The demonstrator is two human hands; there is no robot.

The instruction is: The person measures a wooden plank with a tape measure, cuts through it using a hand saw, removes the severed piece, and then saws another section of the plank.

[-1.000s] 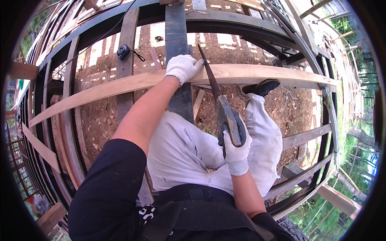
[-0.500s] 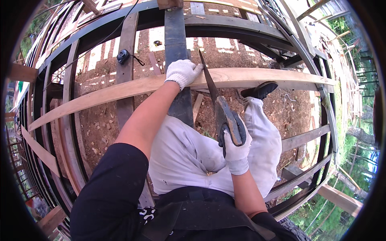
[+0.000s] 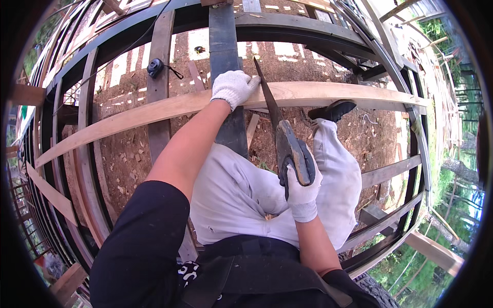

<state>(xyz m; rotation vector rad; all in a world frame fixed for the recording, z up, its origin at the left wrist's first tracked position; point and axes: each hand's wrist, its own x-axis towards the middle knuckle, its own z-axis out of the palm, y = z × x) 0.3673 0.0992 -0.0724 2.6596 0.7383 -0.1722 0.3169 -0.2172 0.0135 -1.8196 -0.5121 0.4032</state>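
Plainly, everything hung on how the saw (image 3: 269, 100) lay to the board (image 3: 328, 91); the board ran from left to right in front of the person, bowed by the lens, and the saw's blade crossed it at a steep angle, its tip pointing away from the body and a little to the left; the crossing sat just right of the left hand (image 3: 233, 88), whose thumb reached close to the blade, though whether the two touched I could not tell.

That left hand, gloved in white, was bent over the board with its fingers curled toward the far edge; their tips were hidden; the right hand (image 3: 303, 187), also gloved, was closed round the saw's handle, nearer the body and well apart from the board; the left was thus the nearer hand to the wood.

Under the board, by the left hand, ran a dark beam (image 3: 223, 56); a tape measure (image 3: 155, 68) rested on a plank (image 3: 162, 38) farther left; a dark shoe (image 3: 334, 110) showed beside the board's near edge, right of the saw.
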